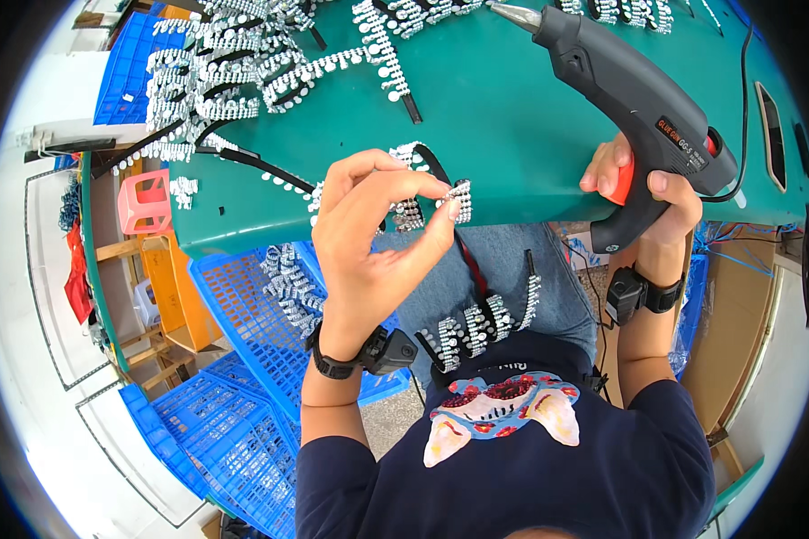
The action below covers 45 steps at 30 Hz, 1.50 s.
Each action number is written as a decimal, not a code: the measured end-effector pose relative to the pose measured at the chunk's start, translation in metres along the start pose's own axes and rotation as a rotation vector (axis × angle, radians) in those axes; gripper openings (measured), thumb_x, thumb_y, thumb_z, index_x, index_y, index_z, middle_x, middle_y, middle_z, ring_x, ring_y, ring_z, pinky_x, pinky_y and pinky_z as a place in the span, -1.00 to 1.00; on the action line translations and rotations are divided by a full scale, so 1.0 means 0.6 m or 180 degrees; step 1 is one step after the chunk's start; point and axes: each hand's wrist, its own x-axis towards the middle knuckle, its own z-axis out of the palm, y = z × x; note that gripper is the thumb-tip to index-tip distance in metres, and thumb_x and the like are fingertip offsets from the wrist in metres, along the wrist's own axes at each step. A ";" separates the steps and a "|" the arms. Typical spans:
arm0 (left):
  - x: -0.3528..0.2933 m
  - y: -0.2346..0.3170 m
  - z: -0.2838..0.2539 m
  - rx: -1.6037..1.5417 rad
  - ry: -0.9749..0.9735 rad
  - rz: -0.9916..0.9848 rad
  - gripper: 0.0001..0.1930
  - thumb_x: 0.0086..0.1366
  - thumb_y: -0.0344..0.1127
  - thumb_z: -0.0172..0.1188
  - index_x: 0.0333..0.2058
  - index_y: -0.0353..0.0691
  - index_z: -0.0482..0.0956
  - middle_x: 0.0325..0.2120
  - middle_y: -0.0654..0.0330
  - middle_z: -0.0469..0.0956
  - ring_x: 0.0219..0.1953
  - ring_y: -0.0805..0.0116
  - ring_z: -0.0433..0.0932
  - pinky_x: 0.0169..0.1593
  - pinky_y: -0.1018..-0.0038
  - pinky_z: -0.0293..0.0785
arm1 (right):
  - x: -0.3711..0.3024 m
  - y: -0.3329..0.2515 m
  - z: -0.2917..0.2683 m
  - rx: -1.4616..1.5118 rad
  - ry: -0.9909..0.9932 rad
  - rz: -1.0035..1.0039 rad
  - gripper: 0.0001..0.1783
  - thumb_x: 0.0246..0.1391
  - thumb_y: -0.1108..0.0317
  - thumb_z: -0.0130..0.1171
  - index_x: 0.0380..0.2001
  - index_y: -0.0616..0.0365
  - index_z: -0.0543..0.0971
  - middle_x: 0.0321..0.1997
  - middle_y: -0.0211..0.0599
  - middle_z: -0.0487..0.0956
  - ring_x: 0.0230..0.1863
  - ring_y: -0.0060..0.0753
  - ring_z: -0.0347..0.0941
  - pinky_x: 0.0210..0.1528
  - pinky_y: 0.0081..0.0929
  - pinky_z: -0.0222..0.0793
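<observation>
My left hand (377, 211) is closed in a pinch on a small piece of silver rhinestone trim (460, 201), held between thumb and forefinger at the table's near edge. Behind those fingers is a black headband (433, 162) with rhinestone decorations, partly hidden by the hand. My right hand (661, 198) is wrapped round the handle of a black glue gun (643, 99), its fingers at the orange-red trigger (622, 182). The gun's metal nozzle points to the far left, over the table and apart from the trim.
Many rhinestone-covered headbands (225, 72) are heaped on the green table (512, 117) at the far left. Another decorated headband (476, 331) rests on my lap. Blue plastic crates (234, 431) stand below left, near a pink stool (144, 202). The gun's black cord (744, 108) runs along the right.
</observation>
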 end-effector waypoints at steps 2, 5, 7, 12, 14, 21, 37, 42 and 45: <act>0.000 0.000 0.000 0.0011 0.0005 0.0007 -0.82 -0.15 -0.53 0.32 -0.49 -0.17 0.59 -0.49 0.34 0.58 -0.27 0.36 0.44 -0.26 0.50 0.38 | 0.000 -0.001 -0.005 -0.0013 -0.0034 -0.0006 -0.62 -0.20 0.18 0.03 -0.42 0.35 0.42 -0.62 -0.05 0.46 -0.51 -0.11 0.45 -0.39 -0.34 0.34; 0.001 0.001 0.000 0.0020 0.0027 0.0000 -0.83 -0.15 -0.53 0.32 -0.50 -0.18 0.59 -0.49 0.34 0.57 -0.28 0.37 0.44 -0.27 0.50 0.38 | 0.000 -0.003 -0.012 0.0020 -0.0156 0.0185 -0.58 -0.26 0.19 0.01 -0.37 0.36 0.43 -0.55 -0.02 0.51 -0.43 -0.09 0.50 -0.25 -0.30 0.42; 0.001 0.004 0.001 0.0016 0.0044 -0.0014 -0.83 -0.15 -0.53 0.32 -0.50 -0.18 0.59 -0.50 0.34 0.57 -0.29 0.37 0.45 -0.28 0.50 0.38 | -0.001 -0.003 -0.011 0.0026 -0.0138 0.0184 -0.58 -0.26 0.20 0.02 -0.38 0.36 0.43 -0.56 -0.02 0.51 -0.43 -0.09 0.50 -0.25 -0.29 0.42; 0.000 0.007 0.003 -0.0104 0.0120 -0.0277 -0.84 -0.13 -0.53 0.34 -0.51 -0.19 0.59 -0.51 0.34 0.57 -0.30 0.38 0.45 -0.29 0.51 0.38 | 0.000 -0.003 -0.010 0.0026 -0.0112 0.0166 -0.57 -0.26 0.19 0.02 -0.37 0.37 0.43 -0.56 -0.02 0.51 -0.44 -0.09 0.50 -0.26 -0.29 0.42; 0.000 0.005 0.004 -0.0062 0.0106 -0.0225 -0.84 -0.13 -0.53 0.34 -0.51 -0.19 0.58 -0.51 0.34 0.57 -0.31 0.38 0.45 -0.29 0.51 0.37 | -0.001 -0.002 -0.010 0.0024 -0.0097 0.0150 -0.57 -0.26 0.19 0.02 -0.37 0.37 0.44 -0.56 -0.02 0.51 -0.44 -0.09 0.50 -0.26 -0.29 0.42; 0.007 0.010 0.004 0.0285 0.0013 -0.0051 -0.82 -0.14 -0.52 0.31 -0.49 -0.16 0.58 -0.56 0.36 0.55 -0.35 0.36 0.39 -0.25 0.48 0.32 | 0.000 -0.002 -0.007 0.0026 -0.0091 0.0119 -0.58 -0.25 0.21 0.02 -0.37 0.38 0.43 -0.56 -0.02 0.50 -0.45 -0.10 0.49 -0.27 -0.28 0.43; 0.013 0.008 0.011 0.0551 0.0006 0.0205 -0.85 -0.15 -0.52 0.23 -0.53 -0.12 0.54 -0.73 0.36 0.31 -0.41 0.31 0.32 -0.33 0.42 0.25 | 0.000 0.000 -0.001 0.0031 -0.0035 -0.0059 -0.61 -0.18 0.19 0.03 -0.41 0.37 0.42 -0.61 -0.04 0.48 -0.49 -0.09 0.46 -0.38 -0.35 0.35; 0.013 0.009 0.011 0.0575 -0.0028 0.0177 -0.85 -0.15 -0.52 0.23 -0.54 -0.13 0.53 -0.73 0.35 0.30 -0.41 0.31 0.32 -0.33 0.42 0.25 | -0.001 -0.001 -0.008 0.0052 -0.0112 0.0001 -0.59 -0.21 0.20 0.02 -0.38 0.38 0.43 -0.58 -0.03 0.49 -0.47 -0.09 0.47 -0.32 -0.31 0.39; 0.013 0.007 0.012 0.0563 -0.0049 0.0197 -0.84 -0.16 -0.52 0.23 -0.53 -0.14 0.53 -0.73 0.35 0.31 -0.41 0.31 0.32 -0.33 0.42 0.25 | -0.001 0.000 -0.013 0.0058 -0.0177 0.0076 -0.58 -0.23 0.21 0.01 -0.36 0.38 0.43 -0.55 -0.01 0.50 -0.44 -0.09 0.49 -0.26 -0.27 0.42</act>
